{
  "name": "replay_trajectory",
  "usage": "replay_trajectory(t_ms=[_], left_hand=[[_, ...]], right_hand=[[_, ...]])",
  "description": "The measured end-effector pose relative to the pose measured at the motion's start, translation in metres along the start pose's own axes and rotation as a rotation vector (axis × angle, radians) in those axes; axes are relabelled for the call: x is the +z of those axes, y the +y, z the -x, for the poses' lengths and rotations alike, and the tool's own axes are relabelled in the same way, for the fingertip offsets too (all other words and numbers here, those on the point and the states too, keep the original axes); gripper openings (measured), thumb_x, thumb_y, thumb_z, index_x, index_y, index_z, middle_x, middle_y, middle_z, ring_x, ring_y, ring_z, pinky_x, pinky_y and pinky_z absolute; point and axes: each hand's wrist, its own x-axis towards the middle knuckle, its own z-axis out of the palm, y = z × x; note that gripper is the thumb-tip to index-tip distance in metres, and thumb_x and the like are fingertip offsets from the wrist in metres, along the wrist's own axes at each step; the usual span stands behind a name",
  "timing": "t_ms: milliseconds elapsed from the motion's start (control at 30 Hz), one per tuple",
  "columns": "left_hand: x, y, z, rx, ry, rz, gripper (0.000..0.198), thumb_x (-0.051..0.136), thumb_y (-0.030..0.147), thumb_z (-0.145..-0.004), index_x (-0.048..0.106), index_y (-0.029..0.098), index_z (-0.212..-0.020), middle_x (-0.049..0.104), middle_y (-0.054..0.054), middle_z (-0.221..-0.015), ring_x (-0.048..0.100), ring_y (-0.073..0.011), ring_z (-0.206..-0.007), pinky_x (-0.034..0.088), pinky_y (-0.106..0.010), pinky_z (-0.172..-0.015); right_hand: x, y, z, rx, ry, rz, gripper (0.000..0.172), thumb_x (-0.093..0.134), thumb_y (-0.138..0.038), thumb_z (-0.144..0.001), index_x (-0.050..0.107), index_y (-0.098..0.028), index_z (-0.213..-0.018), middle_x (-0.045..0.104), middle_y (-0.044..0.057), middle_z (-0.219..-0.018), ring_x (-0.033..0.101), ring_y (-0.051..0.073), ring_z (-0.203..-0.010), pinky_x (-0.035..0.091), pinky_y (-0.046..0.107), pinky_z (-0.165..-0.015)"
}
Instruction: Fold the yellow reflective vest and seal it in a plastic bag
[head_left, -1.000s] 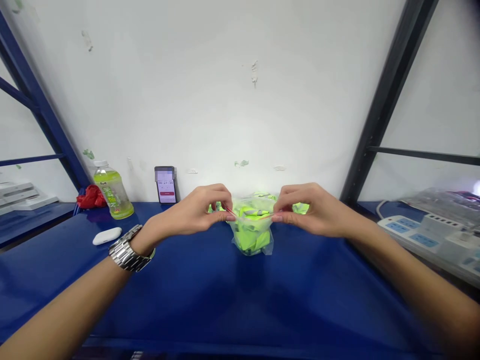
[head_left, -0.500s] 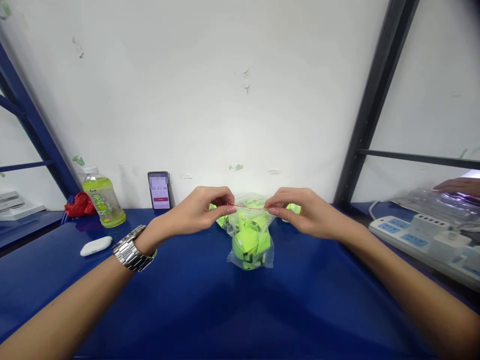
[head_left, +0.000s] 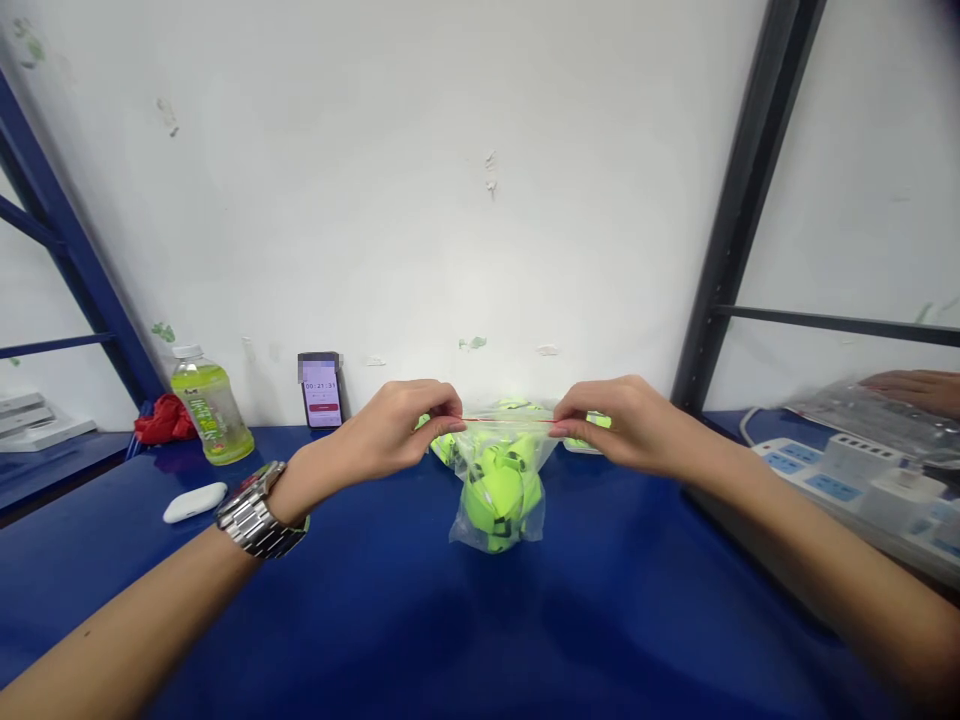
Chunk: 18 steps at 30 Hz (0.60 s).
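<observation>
A clear zip bag (head_left: pixel 459 525) with a red seal line hangs or stands upright over the blue table, bulging with a bright yellow-green folded item (head_left: pixel 501 492) that has dark marks. My left hand (head_left: pixel 401 425) pinches the left end of the bag's top edge between thumb and fingers. At the opposite end my right hand (head_left: pixel 619 425) pinches the same edge. The red line runs straight and taut between both hands. More yellow-green pieces (head_left: pixel 589 432) show behind the bag and my fingers, partly hidden.
On the blue table (head_left: pixel 360 620) stand a green drink bottle (head_left: pixel 214 405) and a phone (head_left: pixel 322 390) showing a timer. A white case (head_left: pixel 195 502) and red cloth (head_left: pixel 163 420) lie left. Rightward are power strips (head_left: pixel 832 470) and another person's hand (head_left: pixel 919 388).
My hands have moved apart, stretching the bag's mouth wider and pulling the red line straight. The bag's filled lower part looks rounder. The view has shifted slightly.
</observation>
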Motion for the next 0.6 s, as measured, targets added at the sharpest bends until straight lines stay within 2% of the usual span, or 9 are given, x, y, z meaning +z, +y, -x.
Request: replay_trajectory(t_ms=[67, 200, 300, 400, 500, 600], left_hand=[[0.003, -0.005, 0.001, 0.007, 0.011, -0.038, 0.016, 0.048, 0.029, -0.093, 0.057, 0.017, -0.085, 0.063, -0.002, -0.077, 0.058, -0.0129, -0.068, 0.043, -0.024, -0.063], [0.010, -0.011, 0.002, -0.042, 0.025, -0.019, 0.014, 0.049, 0.029, -0.092, 0.053, 0.018, -0.085, 0.063, -0.002, -0.078, 0.059, -0.0136, -0.068, 0.043, -0.024, -0.060], [0.014, -0.013, 0.004, -0.036, 0.047, -0.029, 0.012, 0.047, 0.028, -0.093, 0.050, 0.018, -0.087, 0.062, -0.002, -0.079, 0.057, -0.0134, -0.068, 0.042, -0.025, -0.060], [0.017, -0.015, 0.006, -0.014, 0.086, -0.041, 0.010, 0.045, 0.024, -0.094, 0.048, 0.018, -0.101, 0.060, -0.002, -0.082, 0.056, -0.0131, -0.070, 0.043, -0.026, -0.062], [0.020, -0.016, 0.009, -0.004, 0.070, -0.048, 0.020, 0.041, 0.022, -0.096, 0.044, 0.017, -0.115, 0.059, -0.004, -0.089, 0.056, -0.0141, -0.075, 0.044, -0.027, -0.066], [0.020, -0.016, 0.010, 0.019, 0.011, -0.077, 0.017, 0.035, 0.024, -0.098, 0.050, 0.017, -0.102, 0.057, -0.006, -0.090, 0.054, -0.0144, -0.076, 0.043, -0.027, -0.066]], right_hand=[[0.002, 0.002, 0.002, -0.004, 0.009, 0.015, 0.021, 0.053, -0.032, -0.092, 0.065, -0.019, -0.083, 0.069, 0.005, -0.074, 0.060, 0.015, -0.062, 0.041, 0.026, -0.058], [0.009, 0.004, 0.003, 0.106, 0.057, 0.108, 0.017, 0.051, -0.031, -0.092, 0.060, -0.018, -0.086, 0.068, 0.005, -0.075, 0.059, 0.015, -0.059, 0.039, 0.026, -0.054], [0.014, 0.004, 0.002, 0.123, 0.115, 0.091, 0.014, 0.053, -0.029, -0.091, 0.058, -0.018, -0.084, 0.067, 0.004, -0.073, 0.058, 0.015, -0.059, 0.040, 0.026, -0.054], [0.021, 0.002, 0.002, 0.097, 0.193, 0.026, 0.014, 0.053, -0.027, -0.091, 0.058, -0.019, -0.080, 0.066, 0.002, -0.070, 0.058, 0.014, -0.058, 0.041, 0.025, -0.055], [0.029, 0.002, 0.003, 0.079, 0.250, -0.013, 0.009, 0.051, -0.024, -0.092, 0.059, -0.019, -0.094, 0.066, 0.002, -0.074, 0.059, 0.014, -0.061, 0.042, 0.025, -0.058], [0.035, 0.003, 0.004, 0.054, 0.228, 0.009, 0.017, 0.047, -0.020, -0.093, 0.057, -0.019, -0.106, 0.066, 0.005, -0.083, 0.060, 0.016, -0.067, 0.043, 0.027, -0.060]])
